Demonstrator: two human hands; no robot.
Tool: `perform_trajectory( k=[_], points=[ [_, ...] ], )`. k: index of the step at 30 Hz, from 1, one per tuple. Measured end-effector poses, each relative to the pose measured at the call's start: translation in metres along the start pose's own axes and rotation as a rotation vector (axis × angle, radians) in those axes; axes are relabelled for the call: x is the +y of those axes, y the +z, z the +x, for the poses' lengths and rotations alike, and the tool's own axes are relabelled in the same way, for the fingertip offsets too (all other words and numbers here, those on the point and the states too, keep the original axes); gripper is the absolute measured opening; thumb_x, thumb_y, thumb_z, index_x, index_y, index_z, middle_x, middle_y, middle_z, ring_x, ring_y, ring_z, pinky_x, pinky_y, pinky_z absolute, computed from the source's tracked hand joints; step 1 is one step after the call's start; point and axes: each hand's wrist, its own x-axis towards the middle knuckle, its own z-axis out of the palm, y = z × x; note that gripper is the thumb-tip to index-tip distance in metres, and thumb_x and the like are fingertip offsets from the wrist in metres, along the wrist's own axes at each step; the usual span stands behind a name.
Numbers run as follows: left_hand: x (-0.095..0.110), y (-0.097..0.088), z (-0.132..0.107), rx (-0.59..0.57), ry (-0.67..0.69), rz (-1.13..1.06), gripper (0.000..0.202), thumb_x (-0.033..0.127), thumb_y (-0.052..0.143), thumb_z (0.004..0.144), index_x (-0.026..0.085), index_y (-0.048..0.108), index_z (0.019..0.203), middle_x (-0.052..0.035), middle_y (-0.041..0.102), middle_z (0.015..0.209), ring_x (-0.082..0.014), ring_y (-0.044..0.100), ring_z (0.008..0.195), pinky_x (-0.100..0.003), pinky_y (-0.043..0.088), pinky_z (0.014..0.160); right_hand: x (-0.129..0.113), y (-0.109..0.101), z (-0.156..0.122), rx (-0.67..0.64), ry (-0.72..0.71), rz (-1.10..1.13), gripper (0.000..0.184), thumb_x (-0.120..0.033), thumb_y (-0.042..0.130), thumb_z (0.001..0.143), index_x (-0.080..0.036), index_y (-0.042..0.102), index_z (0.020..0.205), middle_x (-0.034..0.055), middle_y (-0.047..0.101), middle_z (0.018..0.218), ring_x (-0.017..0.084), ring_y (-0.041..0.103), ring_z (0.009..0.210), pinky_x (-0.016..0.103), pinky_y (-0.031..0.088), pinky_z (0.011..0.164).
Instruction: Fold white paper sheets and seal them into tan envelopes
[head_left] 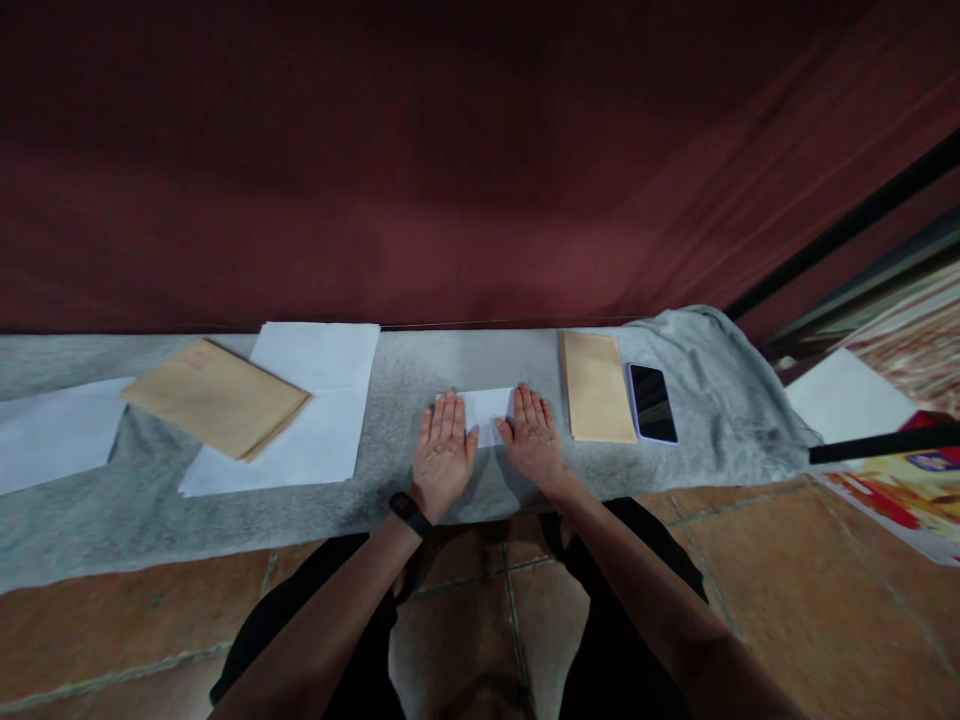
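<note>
A small folded white sheet of paper lies flat on the grey cloth in front of me. My left hand presses flat on its left end, fingers stretched out and pointing away from me. On the right end lies my right hand, palm down and fingers straight. Both hands cover the paper's ends, so only its middle shows. A dark band circles my left wrist. Just right of my right hand is a stack of brown envelopes.
A phone lies beside the envelopes. Leftward, more brown envelopes rest on white sheets, with another white sheet farther left. The grey cloth covers a narrow surface against a dark red backdrop. Tiled floor lies below.
</note>
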Motion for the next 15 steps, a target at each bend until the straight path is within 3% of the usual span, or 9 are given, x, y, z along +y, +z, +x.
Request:
perform_trajectory(
  k=[4, 7, 9, 15],
  points=[
    [0.025, 0.006, -0.019, -0.117, 0.188, -0.025, 0.060, 0.025, 0.033, 0.103, 0.004, 0.030, 0.159, -0.0179, 0.033, 0.166, -0.0255, 0.022, 0.158, -0.049, 0.024, 0.129, -0.013, -0.008, -0.008, -0.079, -0.120, 0.104, 0.064, -0.044, 0.024, 0.110, -0.006, 0.028, 0.162, 0.0178, 0.028, 0.168, 0.027, 0.024, 0.157, 0.052, 0.027, 0.126],
    [0.033, 0.013, -0.029, -0.186, 0.215, -0.013, 0.057, 0.025, 0.033, 0.104, 0.010, 0.033, 0.159, -0.0145, 0.032, 0.167, -0.0258, 0.022, 0.158, -0.049, 0.023, 0.130, -0.026, -0.011, -0.018, -0.161, -0.226, 0.187, 0.066, -0.047, 0.021, 0.110, -0.007, 0.029, 0.161, 0.0155, 0.028, 0.169, 0.022, 0.022, 0.158, 0.046, 0.027, 0.128],
    [0.032, 0.014, -0.031, -0.191, 0.199, -0.002, 0.056, 0.024, 0.031, 0.105, 0.012, 0.035, 0.159, -0.0131, 0.031, 0.168, -0.0257, 0.021, 0.158, -0.048, 0.023, 0.130, -0.030, -0.010, -0.024, -0.175, -0.240, 0.201, 0.067, -0.048, 0.020, 0.110, -0.006, 0.029, 0.161, 0.0166, 0.029, 0.168, 0.022, 0.022, 0.158, 0.045, 0.026, 0.129],
    [0.015, 0.007, -0.032, -0.124, 0.153, 0.011, 0.061, 0.019, 0.031, 0.100, 0.001, 0.029, 0.159, -0.0207, 0.033, 0.165, -0.0269, 0.021, 0.157, -0.050, 0.028, 0.128, -0.019, -0.005, -0.031, -0.126, -0.246, 0.093, 0.067, -0.050, 0.026, 0.109, -0.006, 0.031, 0.160, 0.0179, 0.031, 0.167, 0.024, 0.025, 0.157, 0.048, 0.025, 0.129]
  ],
)
